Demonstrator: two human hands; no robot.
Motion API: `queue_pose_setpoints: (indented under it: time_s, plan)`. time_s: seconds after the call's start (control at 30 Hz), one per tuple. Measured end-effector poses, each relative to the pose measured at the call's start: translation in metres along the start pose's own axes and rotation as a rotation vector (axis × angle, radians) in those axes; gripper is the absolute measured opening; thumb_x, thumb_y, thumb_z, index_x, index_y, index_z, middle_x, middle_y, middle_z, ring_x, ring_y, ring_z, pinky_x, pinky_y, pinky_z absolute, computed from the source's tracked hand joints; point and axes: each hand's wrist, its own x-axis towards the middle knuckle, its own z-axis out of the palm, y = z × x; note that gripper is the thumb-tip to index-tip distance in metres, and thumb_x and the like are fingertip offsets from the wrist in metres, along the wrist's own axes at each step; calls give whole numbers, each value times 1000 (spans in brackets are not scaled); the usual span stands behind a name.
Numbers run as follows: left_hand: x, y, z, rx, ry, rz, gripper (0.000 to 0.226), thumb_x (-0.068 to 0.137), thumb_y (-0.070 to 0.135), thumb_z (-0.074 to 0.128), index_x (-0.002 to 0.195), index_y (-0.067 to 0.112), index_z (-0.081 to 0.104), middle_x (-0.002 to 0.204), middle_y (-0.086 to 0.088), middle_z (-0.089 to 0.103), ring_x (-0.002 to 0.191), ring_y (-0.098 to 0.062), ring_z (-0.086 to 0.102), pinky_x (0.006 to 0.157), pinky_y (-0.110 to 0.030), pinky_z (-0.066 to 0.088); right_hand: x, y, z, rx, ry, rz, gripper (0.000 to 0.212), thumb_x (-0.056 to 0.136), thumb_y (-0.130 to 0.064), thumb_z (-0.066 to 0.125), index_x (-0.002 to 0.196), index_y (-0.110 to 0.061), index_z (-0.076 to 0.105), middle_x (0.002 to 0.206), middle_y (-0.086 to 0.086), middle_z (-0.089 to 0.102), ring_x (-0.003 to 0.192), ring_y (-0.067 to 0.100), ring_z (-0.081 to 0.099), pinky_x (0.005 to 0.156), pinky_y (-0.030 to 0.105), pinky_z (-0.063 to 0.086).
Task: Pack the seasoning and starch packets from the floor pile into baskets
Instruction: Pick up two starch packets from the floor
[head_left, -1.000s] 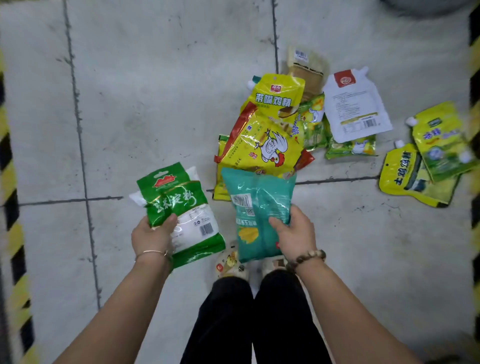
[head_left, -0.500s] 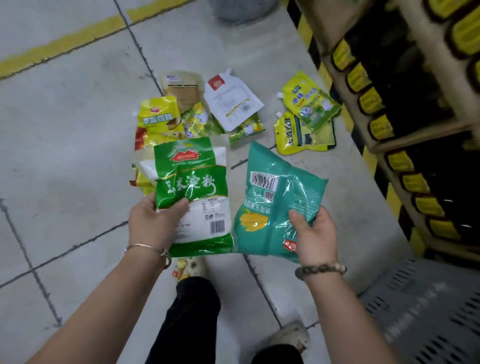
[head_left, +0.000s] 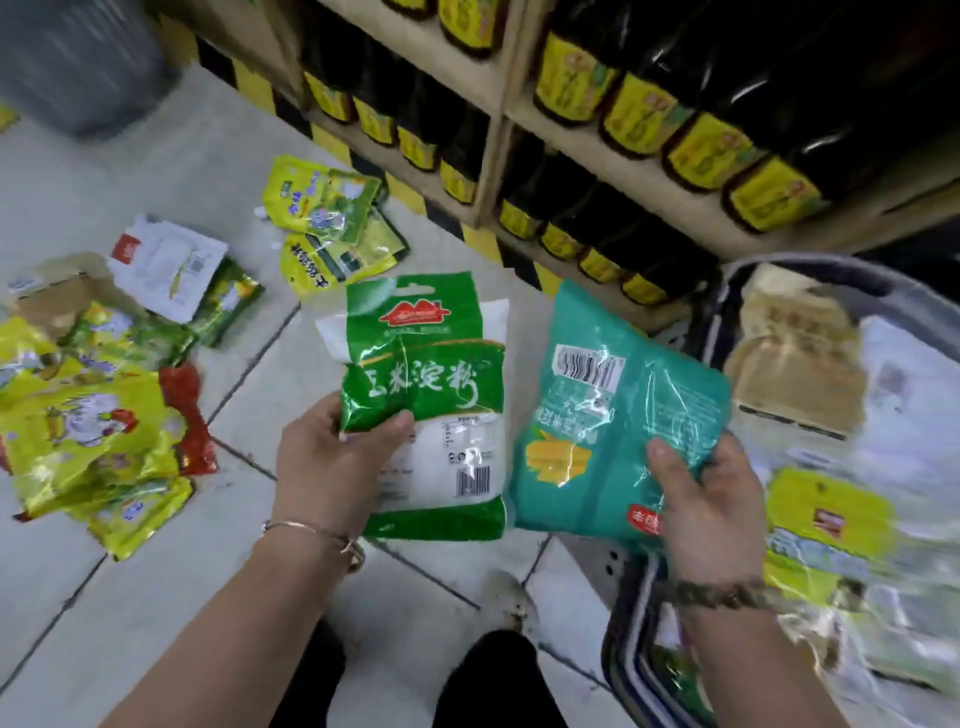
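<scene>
The green-and-white plastic starch packet (head_left: 426, 395) and the teal plastic packet (head_left: 613, 415) are glossy, crinkled film catching the light. The pale grey floor tiles (head_left: 156, 597) look smooth and matt. The light shelf (head_left: 501, 104) is bare wood, and its dark bottles (head_left: 571, 192) shine.

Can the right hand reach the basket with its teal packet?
Probably yes: the right hand, gripping the teal packet, is at the basket's open rim with nothing between; the left hand holds the green packet aside.
</scene>
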Motion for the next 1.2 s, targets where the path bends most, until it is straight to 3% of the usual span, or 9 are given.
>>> queue_pose_setpoints:
  time_s: [0.17,0.37,0.6,0.73,0.87,0.97,1.07,1.13,1.2]
  plan:
    - [-35,16,79,64,-155,89,24,78,0,70,71,23,64,49,20,62,47,9,56,49,-5,41,6,11,-79,98,146,53,24,88,4,56,89,-20,60,77,-14,71,69,6,65,60,24,55]
    - [-80,22,150,130,-312,157,15,78,-1,69,78,14,68,51,20,63,50,7,56,51,-4,41,3,12,-147,130,213,45,25,88,4,55,89,-21,60,77,-16,71,69,2,66,57,17,53]
    - [-118,15,218,204,-418,254,22,85,2,63,78,23,61,58,18,64,56,11,57,54,-4,40,14,20,-220,110,305,47,25,90,2,54,87,-22,59,76,-15,70,67,0,65,55,16,53]
    - [-113,10,257,242,-378,288,14,91,9,58,103,13,60,86,5,66,77,-9,61,74,-25,48,45,26,-244,155,353,60,22,91,-1,54,86,-22,58,71,-14,69,61,2,64,49,19,52]
    - [-92,13,295,394,-328,427,35,96,13,50,130,4,47,106,-9,63,92,-22,57,71,-24,38,88,32,-257,37,339,51,19,93,-10,55,80,-24,54,78,-7,64,69,13,61,57,28,51]
    - [-72,12,322,593,-299,462,35,98,14,46,127,-3,40,123,-23,55,105,-36,55,72,-30,33,123,33,-261,-59,368,1,20,92,-12,56,78,-25,51,80,-8,60,66,5,58,60,24,48]
    - [-61,15,337,655,-310,509,44,96,15,49,134,-3,34,133,-23,47,116,-37,49,87,-33,34,149,36,-261,-291,364,86,13,92,-22,58,100,-16,50,91,-3,58,77,14,54,68,21,35]
    - [-53,18,338,605,-282,515,46,91,14,56,131,-4,42,127,-21,51,113,-34,51,91,-31,38,156,38,-259,-509,343,160,51,92,-30,57,133,-9,37,120,11,54,105,27,53,80,30,38]
    - [-45,22,332,532,-197,594,46,79,18,66,118,-4,55,114,-18,56,103,-26,54,88,-29,44,156,35,-257,-806,354,50,76,92,-36,54,149,-9,12,147,18,31,130,34,36,100,43,33]
